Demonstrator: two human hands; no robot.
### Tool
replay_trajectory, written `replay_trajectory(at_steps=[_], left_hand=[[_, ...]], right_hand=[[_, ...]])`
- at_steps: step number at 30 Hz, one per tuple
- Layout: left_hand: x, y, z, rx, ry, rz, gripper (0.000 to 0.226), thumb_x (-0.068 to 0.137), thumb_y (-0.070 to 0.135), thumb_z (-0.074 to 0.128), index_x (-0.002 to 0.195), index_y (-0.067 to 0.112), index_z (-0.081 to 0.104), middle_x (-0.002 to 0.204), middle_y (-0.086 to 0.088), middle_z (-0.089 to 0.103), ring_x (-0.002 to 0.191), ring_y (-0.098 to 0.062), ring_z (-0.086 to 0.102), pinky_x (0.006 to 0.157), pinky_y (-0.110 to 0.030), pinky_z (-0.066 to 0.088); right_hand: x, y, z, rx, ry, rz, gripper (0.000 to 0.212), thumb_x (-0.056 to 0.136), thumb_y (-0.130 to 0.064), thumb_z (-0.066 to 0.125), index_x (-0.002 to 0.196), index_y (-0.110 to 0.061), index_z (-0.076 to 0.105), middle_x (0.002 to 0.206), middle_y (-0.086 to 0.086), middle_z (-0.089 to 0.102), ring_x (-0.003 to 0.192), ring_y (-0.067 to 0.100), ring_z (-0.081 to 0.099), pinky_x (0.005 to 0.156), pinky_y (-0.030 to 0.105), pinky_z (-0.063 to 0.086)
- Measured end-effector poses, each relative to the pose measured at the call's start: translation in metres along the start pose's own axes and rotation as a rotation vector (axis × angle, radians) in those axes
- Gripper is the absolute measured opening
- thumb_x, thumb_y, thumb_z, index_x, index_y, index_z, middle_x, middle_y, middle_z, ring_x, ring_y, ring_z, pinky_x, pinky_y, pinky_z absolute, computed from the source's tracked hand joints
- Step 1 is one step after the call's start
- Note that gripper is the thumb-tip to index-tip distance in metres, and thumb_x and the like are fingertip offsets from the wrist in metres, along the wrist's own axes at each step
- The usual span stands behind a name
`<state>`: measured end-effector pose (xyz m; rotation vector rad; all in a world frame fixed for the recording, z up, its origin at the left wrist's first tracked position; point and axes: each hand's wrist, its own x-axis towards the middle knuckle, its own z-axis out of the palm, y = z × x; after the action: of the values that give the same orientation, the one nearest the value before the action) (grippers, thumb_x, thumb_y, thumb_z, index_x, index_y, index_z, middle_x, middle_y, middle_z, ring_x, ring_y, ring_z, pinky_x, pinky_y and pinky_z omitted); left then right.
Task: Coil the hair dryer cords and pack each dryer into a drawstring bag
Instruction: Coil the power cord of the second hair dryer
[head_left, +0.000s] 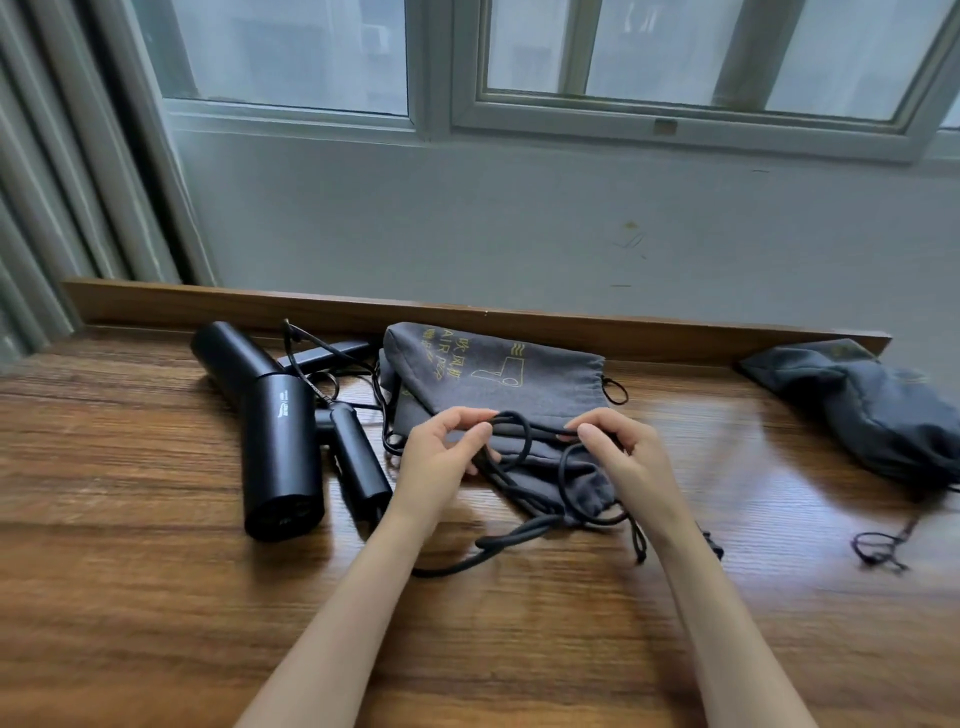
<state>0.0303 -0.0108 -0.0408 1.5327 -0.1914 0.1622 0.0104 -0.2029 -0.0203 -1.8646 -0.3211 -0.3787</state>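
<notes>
Two black hair dryers lie at the left of the wooden table: one (283, 452) near me with its folded handle (358, 462) beside it, another (228, 353) behind it. A grey drawstring bag (493, 374) with yellow print lies flat in the middle. Over it, my left hand (447, 452) and my right hand (618, 447) each pinch a black cord (519, 441), which forms loops between them. The cord's loose end (498, 545) trails toward me on the table. A second grey bag (872, 410), bulging, lies at the far right.
A low wooden ledge (519, 322) runs along the table's back edge under a white wall and window. Curtain folds (62, 182) hang at the left. The far-right bag's drawstring (880, 548) lies loose on the table.
</notes>
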Motion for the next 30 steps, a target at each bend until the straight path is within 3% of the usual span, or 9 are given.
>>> replay_trajectory(at_steps=[3,8,13,15,17,19,21,25,30], left_hand=[[-0.001,0.004,0.001,-0.17,-0.038,-0.075,0.025,0.093,0.003,0.049,0.089,0.019,0.068,0.072,0.005,0.071,0.066,-0.009,0.067,0.074,-0.037,0.045],[-0.003,0.004,0.002,-0.231,-0.126,-0.119,0.034,0.097,0.001,0.037,0.096,0.02,0.066,0.082,0.006,0.073,0.069,-0.006,0.066,0.052,-0.015,0.047],[-0.009,-0.002,0.015,0.031,-0.273,-0.079,0.061,0.086,-0.015,0.027,0.1,0.033,0.06,0.081,0.001,0.064,0.062,-0.009,0.064,0.041,-0.018,0.046],[-0.012,-0.005,0.019,0.207,-0.283,0.018,0.063,0.085,-0.013,0.028,0.099,0.04,0.058,0.086,0.005,0.062,0.061,-0.007,0.061,0.039,-0.022,0.048],[-0.013,-0.006,0.02,0.354,-0.27,0.15,0.056,0.085,-0.011,0.032,0.108,0.033,0.059,0.093,0.006,0.056,0.067,-0.004,0.059,0.045,-0.025,0.051],[-0.014,-0.005,0.021,0.481,-0.227,0.284,0.043,0.087,-0.002,0.037,0.12,0.015,0.057,0.098,0.003,0.05,0.081,-0.004,0.052,0.064,-0.023,0.05],[-0.016,-0.003,0.02,0.593,-0.14,0.435,0.03,0.089,0.01,0.047,0.116,0.008,0.059,0.097,0.001,0.052,0.082,-0.006,0.052,0.074,-0.022,0.046],[-0.019,0.002,0.019,0.657,0.071,0.586,0.01,0.087,0.007,0.057,0.093,0.005,0.065,0.086,-0.004,0.061,0.079,-0.015,0.058,0.068,-0.029,0.048],[-0.016,0.005,0.014,0.374,0.332,0.493,0.007,0.093,0.012,0.044,0.094,0.011,0.051,0.077,-0.008,0.053,0.066,-0.014,0.052,0.066,-0.021,0.043]], right_hand=[[0.0,0.001,0.002,0.002,-0.038,0.013,0.029,0.092,-0.005,0.052,0.079,-0.026,0.066,0.066,-0.019,0.06,0.062,-0.004,0.049,0.06,0.01,0.036],[0.001,0.0,0.011,-0.036,-0.092,0.029,0.025,0.091,-0.005,0.053,0.086,-0.026,0.066,0.085,-0.008,0.066,0.085,0.008,0.059,0.078,0.021,0.045],[0.0,-0.004,0.016,-0.138,-0.116,-0.001,0.019,0.092,-0.009,0.053,0.084,-0.02,0.066,0.081,-0.006,0.062,0.084,0.008,0.057,0.081,0.027,0.043],[-0.003,-0.003,0.019,-0.153,-0.127,0.006,0.022,0.092,-0.016,0.055,0.071,-0.014,0.063,0.071,-0.002,0.054,0.074,0.011,0.052,0.075,0.035,0.039],[-0.004,-0.002,0.021,-0.231,-0.111,0.0,0.018,0.087,-0.023,0.063,0.073,-0.013,0.068,0.071,0.005,0.055,0.074,0.017,0.053,0.072,0.038,0.04],[-0.003,0.0,0.022,-0.32,-0.08,0.01,0.012,0.086,-0.025,0.063,0.081,-0.017,0.071,0.076,0.006,0.059,0.077,0.02,0.055,0.074,0.04,0.043],[-0.002,0.0,0.022,-0.337,-0.059,0.013,0.016,0.089,-0.025,0.058,0.083,-0.019,0.071,0.077,0.006,0.061,0.078,0.021,0.056,0.075,0.042,0.044],[-0.002,0.003,0.018,-0.32,0.013,0.036,0.03,0.094,-0.025,0.051,0.068,-0.02,0.064,0.067,-0.006,0.062,0.072,0.015,0.059,0.07,0.038,0.044],[0.001,0.009,0.01,-0.327,0.139,0.105,0.038,0.098,-0.028,0.042,0.07,-0.006,0.057,0.06,-0.002,0.058,0.062,0.017,0.057,0.062,0.037,0.043]])
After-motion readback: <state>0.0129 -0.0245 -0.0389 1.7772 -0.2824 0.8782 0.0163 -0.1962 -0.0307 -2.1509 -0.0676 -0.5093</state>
